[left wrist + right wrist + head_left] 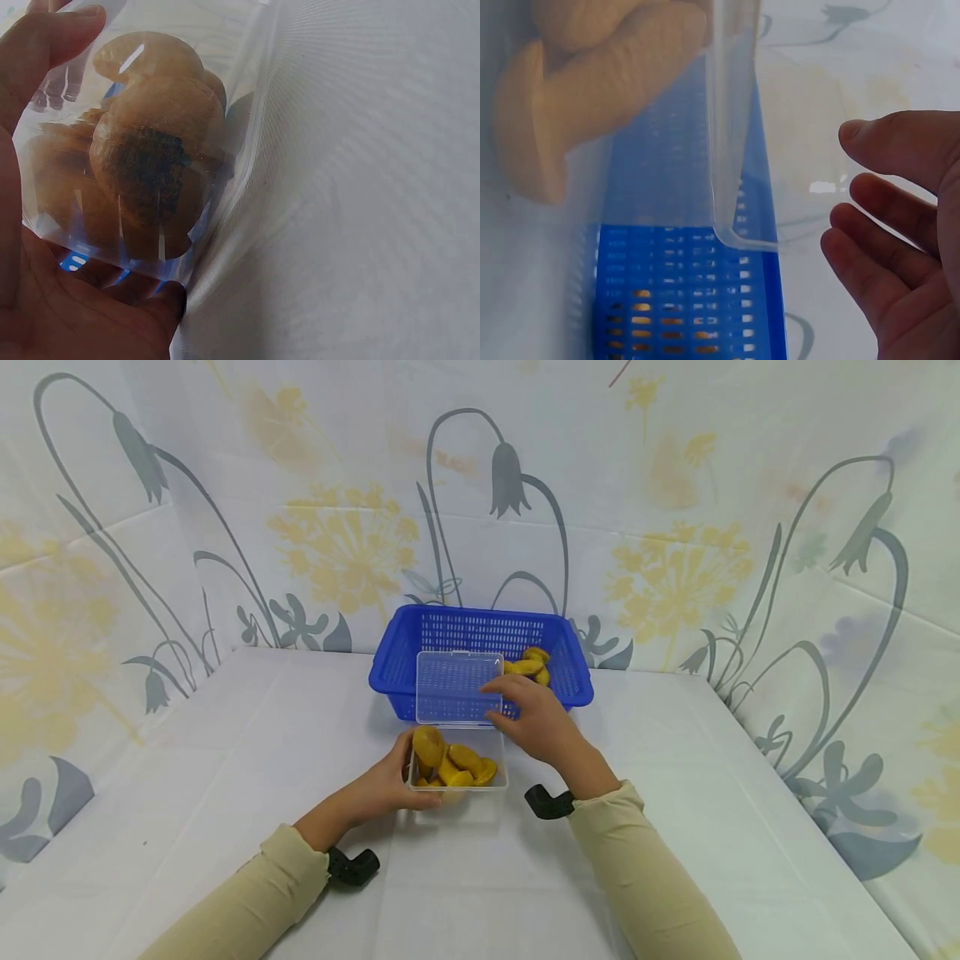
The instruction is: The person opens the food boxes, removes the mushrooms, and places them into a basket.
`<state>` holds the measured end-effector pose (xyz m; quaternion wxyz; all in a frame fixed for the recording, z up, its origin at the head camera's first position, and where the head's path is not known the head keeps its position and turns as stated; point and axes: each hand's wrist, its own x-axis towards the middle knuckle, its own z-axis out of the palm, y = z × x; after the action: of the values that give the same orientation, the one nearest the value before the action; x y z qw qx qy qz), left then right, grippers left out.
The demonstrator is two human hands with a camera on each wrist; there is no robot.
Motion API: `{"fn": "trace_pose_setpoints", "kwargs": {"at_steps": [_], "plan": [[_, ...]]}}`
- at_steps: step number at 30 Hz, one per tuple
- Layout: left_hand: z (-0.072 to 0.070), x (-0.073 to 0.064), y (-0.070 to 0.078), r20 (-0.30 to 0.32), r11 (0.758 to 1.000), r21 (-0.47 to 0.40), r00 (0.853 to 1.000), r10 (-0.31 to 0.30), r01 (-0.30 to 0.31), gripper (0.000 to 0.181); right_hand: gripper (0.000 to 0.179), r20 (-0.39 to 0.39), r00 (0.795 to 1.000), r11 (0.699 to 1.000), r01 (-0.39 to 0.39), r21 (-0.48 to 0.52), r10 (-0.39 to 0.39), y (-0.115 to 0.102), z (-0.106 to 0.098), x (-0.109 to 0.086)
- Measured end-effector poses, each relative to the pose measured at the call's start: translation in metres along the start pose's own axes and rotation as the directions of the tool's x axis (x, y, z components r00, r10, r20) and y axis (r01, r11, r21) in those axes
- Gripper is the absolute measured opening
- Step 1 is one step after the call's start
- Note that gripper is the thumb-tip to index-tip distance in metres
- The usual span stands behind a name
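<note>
A clear plastic box (491,745) with a hinged lid (459,689) stands in front of the blue basket, its lid raised upright. Inside lie several yellow-brown mushrooms (463,757); one at the left pokes above the rim. My left hand (377,791) grips the box by its left side, thumb at the front and fingers behind; through the wall the left wrist view shows the mushrooms (154,135). By the lid's right edge hovers my right hand (536,718), fingers loosely bent; in the right wrist view its fingers (870,262) stand apart from the box and hold nothing.
Behind the box is a blue perforated basket (573,670) with more yellow mushrooms (528,667) at its right side. A white cloth (735,843) covers the table. Flower-patterned curtains (480,485) rise behind and at both sides.
</note>
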<state>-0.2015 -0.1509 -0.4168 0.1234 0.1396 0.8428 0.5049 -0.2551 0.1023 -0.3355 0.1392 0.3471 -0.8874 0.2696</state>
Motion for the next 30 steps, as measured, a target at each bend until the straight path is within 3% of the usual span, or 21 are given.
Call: {"fn": "trace_pose_setpoints", "kwargs": {"at_steps": [18, 30], "plan": [[0.0, -0.001, 0.0, 0.008, 1.0, -0.028, 1.0, 0.01, -0.01, 0.11, 0.035, 0.054, 0.993, 0.994, 0.101, 0.04, -0.103, -0.015, 0.013, 0.0], [0.001, 0.0, 0.001, -0.003, 1.0, -0.005, 1.0, 0.006, -0.006, 0.109, 0.039, 0.159, 0.987, 0.999, 0.03, 0.03, -0.035, -0.027, 0.023, 0.001]]}}
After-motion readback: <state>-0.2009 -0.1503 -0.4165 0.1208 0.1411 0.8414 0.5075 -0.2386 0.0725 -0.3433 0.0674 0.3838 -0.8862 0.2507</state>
